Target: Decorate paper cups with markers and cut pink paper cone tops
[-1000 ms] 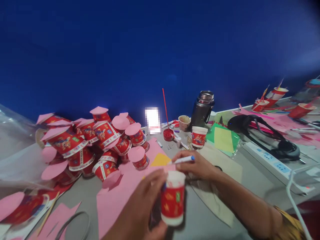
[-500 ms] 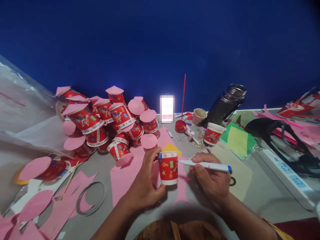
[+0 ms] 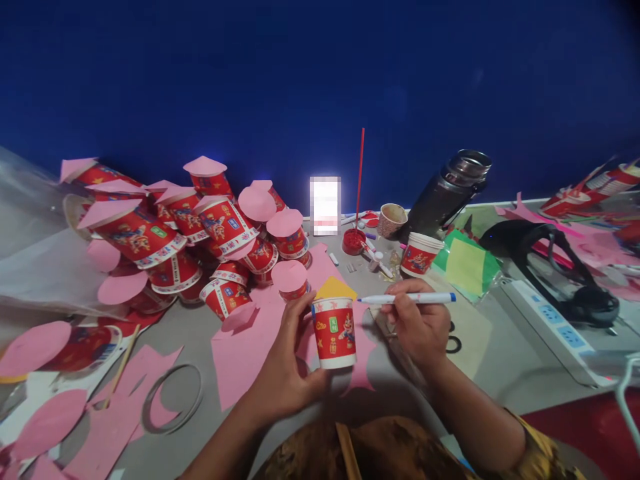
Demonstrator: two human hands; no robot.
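My left hand [image 3: 287,363] is wrapped round a red printed paper cup [image 3: 334,337], fingers behind its left side and thumb near the base. The cup stands nearly upright, its floral band at the top. In my right hand [image 3: 423,327] is a white marker [image 3: 410,299] with a blue end, lying almost level. Its blue tip points left, close to the cup's upper right edge; whether they touch I cannot tell. Behind the cup's rim lies a yellow paper piece [image 3: 336,288]. Pink paper [image 3: 240,367] spreads on the table beneath and beside my left hand.
To the left are piled several red cups [image 3: 137,233] topped with pink paper cones. A black flask [image 3: 440,193], stacked paper cups [image 3: 421,257] and a red pot [image 3: 354,243] with a tall stick stand behind. A tape ring [image 3: 199,393] lies left, a power strip [image 3: 545,320] right.
The cup has turned a little, showing more of a printed figure on its right side. My right hand and the marker have risen, bringing the tip near rim height. The whole view has shifted.
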